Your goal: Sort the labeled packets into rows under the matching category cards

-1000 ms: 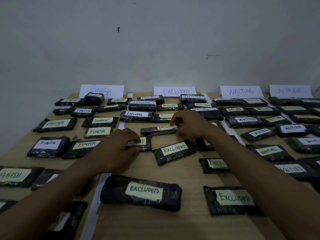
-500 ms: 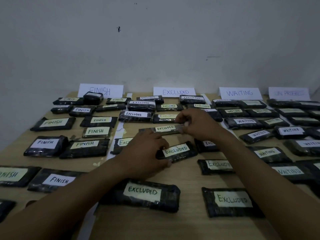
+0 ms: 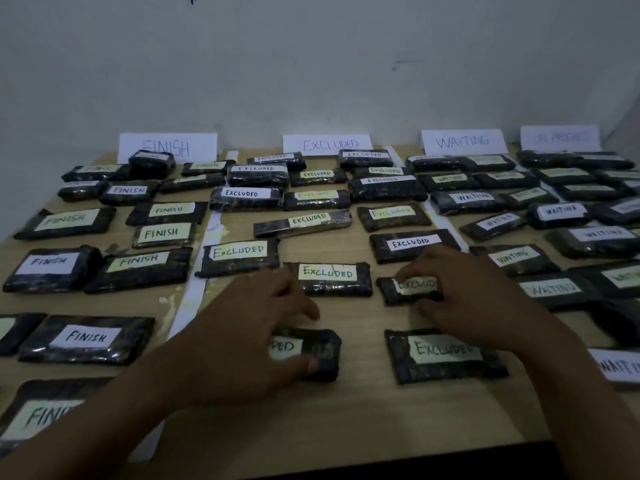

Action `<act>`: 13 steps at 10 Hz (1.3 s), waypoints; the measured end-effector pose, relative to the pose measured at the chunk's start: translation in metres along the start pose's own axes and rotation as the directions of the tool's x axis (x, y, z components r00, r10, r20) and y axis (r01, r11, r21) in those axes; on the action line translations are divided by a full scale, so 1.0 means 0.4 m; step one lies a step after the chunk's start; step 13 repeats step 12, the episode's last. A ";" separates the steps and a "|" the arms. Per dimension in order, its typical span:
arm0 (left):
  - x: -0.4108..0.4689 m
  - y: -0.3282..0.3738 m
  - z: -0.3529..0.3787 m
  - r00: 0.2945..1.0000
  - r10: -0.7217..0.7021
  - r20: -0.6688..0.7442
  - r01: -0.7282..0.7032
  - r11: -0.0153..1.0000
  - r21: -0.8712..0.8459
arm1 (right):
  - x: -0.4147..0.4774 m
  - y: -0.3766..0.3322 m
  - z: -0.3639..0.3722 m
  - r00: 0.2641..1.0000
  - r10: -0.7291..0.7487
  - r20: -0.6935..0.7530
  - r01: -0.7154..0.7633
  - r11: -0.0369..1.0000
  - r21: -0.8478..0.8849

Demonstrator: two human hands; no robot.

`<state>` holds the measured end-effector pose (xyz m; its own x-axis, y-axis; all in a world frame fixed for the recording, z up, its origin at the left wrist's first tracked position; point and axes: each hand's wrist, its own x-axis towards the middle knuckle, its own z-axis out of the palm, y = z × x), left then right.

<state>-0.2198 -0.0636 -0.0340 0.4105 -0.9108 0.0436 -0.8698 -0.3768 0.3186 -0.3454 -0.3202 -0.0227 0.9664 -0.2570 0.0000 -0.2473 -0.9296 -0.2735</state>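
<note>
Black wrapped packets with paper labels lie in columns on a wooden table. White cards FINISH, EXCLUDED, WAITING and a faint fourth card stand against the wall. My left hand covers the near-left EXCLUDED packet; its thumb is at the front edge, its fingers at the far edge, and most of the label is hidden. My right hand pinches a small EXCLUDED packet between fingers and thumb. Another EXCLUDED packet lies between the hands.
White paper strips separate the columns. FINISH packets fill the left, WAITING packets the right. A large EXCLUDED packet lies under my right wrist. The table's front edge is close.
Both hands drew back toward me. The right hand let go of the thin EXCLUDED packet, which now lies in its row, and took the small one. The left hand moved onto the near packet.
</note>
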 end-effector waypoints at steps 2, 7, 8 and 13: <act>-0.017 0.012 0.027 0.996 -0.031 0.084 0.032 0.999 -0.018 | -0.010 0.010 0.023 0.996 0.024 -0.090 -0.011 0.989 0.149; 0.034 0.012 -0.016 0.996 -0.019 -0.084 0.007 0.990 -0.138 | -0.100 0.001 0.064 0.969 -0.161 -0.186 0.223 0.895 0.387; 0.117 -0.025 -0.045 0.967 -0.078 -0.244 0.041 0.987 -0.153 | -0.092 0.011 0.060 0.955 -0.152 -0.253 0.243 0.894 0.377; 0.278 0.043 -0.149 0.941 0.075 -0.330 -0.163 0.954 -0.250 | -0.007 -0.025 -0.047 0.888 -0.003 -0.459 0.214 0.888 0.407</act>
